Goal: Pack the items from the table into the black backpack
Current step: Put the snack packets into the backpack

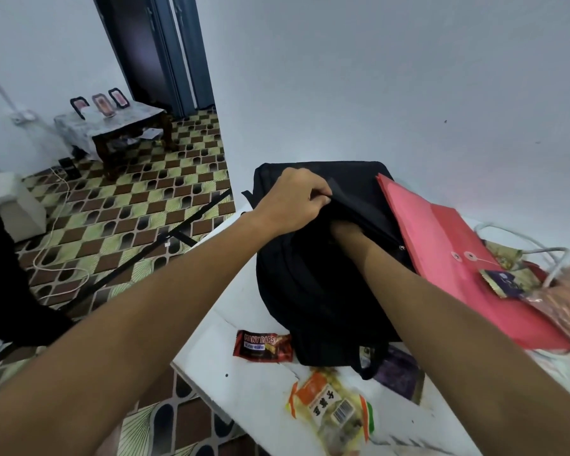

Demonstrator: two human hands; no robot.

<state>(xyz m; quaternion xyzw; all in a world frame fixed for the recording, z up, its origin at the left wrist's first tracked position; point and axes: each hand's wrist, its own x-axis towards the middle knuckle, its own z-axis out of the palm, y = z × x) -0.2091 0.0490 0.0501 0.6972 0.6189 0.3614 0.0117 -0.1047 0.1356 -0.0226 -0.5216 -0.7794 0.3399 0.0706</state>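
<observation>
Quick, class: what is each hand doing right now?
Left hand: grips the black backpack at its opening.
Right hand: inside the backpack, hidden; cannot be told.

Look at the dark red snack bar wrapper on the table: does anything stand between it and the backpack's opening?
Partly. The snack bar wrapper lies bare beside the black backpack. The left hand grips the opening's edge, but the right hand reaches inside it, filling the mouth. The red envelope leans alongside.

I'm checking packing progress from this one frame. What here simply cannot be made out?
Head view:
- Right hand: fingers are inside the black backpack, so its grip is unreadable.
- Backpack contents: hidden by fabric.
- Purple packet: partly under the backpack, blurred.
- Items beyond the red envelope: blurred, cut by the right edge.
</observation>
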